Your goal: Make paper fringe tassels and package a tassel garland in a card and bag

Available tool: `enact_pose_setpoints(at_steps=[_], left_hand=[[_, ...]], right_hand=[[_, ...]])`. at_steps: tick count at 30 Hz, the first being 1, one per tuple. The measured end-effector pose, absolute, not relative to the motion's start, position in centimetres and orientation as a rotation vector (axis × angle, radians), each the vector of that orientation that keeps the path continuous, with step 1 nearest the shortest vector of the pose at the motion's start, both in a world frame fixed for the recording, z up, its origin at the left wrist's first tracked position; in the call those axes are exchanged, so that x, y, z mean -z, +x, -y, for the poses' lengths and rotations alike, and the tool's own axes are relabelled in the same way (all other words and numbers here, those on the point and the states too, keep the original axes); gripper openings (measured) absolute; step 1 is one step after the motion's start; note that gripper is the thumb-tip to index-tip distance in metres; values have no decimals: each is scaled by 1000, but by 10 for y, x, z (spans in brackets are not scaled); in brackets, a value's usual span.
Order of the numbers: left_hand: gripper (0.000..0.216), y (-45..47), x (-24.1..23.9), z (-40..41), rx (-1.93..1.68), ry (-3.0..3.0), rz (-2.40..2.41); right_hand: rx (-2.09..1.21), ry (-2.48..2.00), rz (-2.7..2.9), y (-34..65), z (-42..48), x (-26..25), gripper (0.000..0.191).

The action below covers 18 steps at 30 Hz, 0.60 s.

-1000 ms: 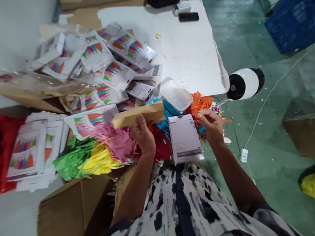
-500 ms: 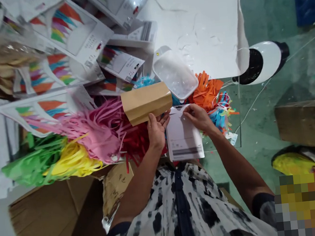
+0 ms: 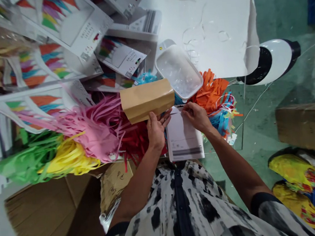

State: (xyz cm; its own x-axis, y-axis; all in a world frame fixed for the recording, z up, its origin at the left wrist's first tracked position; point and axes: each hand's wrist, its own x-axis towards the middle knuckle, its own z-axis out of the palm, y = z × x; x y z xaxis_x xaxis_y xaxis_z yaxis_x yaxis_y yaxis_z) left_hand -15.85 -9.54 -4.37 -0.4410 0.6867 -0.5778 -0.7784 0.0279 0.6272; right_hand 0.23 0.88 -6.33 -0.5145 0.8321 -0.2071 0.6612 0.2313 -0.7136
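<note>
A white printed card package (image 3: 186,141), with a barcode along its lower end, lies at the table's front edge before my body. My right hand (image 3: 198,117) pinches at its top edge, fingers closed. A small pale flap shows at the top left of the package. My left hand (image 3: 156,131) is open, fingers stretched, beside the package's upper left side. Just above its fingertips lies a folded brown card piece (image 3: 147,100); whether they touch it I cannot tell. A translucent plastic tub (image 3: 179,71) stands beyond my hands.
Pink (image 3: 98,135), green (image 3: 30,156), yellow (image 3: 70,158) and orange tassels (image 3: 210,90) lie along the table front. Packaged tassel garlands (image 3: 65,26) pile up at the left. A black-and-white rounded object (image 3: 274,60) is at the right. An open carton (image 3: 44,214) stands below left.
The view has shifted slightly. My hands keep nearly the same pose at the card package, the right fingers still at its top edge.
</note>
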Motion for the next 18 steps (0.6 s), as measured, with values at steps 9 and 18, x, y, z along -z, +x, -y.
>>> enact_pose_setpoints(at_steps=[9,18], left_hand=[[65,-159,47,95,-1652,-92,-1176],[67,-159,50,95,-1637,-90,-1201]], right_hand=[[-959,-1438,2422,-2,-4,64,11],[-531,-1619,2488,-8,6,68,23]])
